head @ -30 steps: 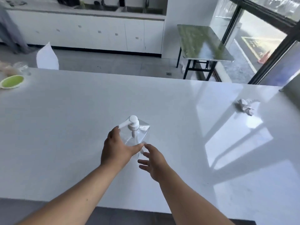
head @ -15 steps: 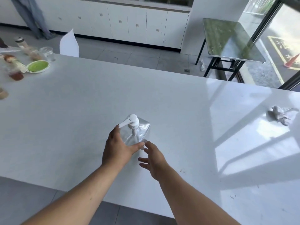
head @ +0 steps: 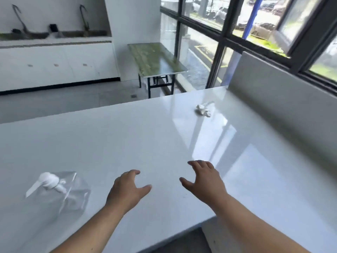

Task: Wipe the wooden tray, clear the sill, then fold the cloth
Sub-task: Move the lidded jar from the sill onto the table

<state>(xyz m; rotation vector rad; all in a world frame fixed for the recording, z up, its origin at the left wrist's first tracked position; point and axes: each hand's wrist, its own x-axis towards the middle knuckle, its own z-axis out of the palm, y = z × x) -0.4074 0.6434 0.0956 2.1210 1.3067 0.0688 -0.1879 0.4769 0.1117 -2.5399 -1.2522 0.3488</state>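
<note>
Both hands float bare over the white counter (head: pixel 127 136) in the head view, the only view I have. My left hand (head: pixel 127 190) sits near six o'clock, fingers spread and curled a little, gripping nothing. My right hand (head: pixel 204 181) is just beside it toward five o'clock, fingers apart as well, holding nothing.

At eight o'clock stands a clear pump bottle (head: pixel 58 192), blurred, apart from the left hand. At one o'clock, well apart from both hands, lies a crumpled white cloth (head: pixel 203 110) on the counter, close to the grey sill (head: pixel 284 92) that runs below the window (head: pixel 237 24). Whether that rag is the task's cloth I judge likely but cannot confirm. Beyond the counter's far edge a green-topped table (head: pixel 156 59) stands on the floor.

No wooden tray shows anywhere, so I cannot say whether wiping is done. As I read it, the cloth is unfolded, so folding remains. The visible stretch of sill carries nothing I can make out, though much of it runs out of frame.
</note>
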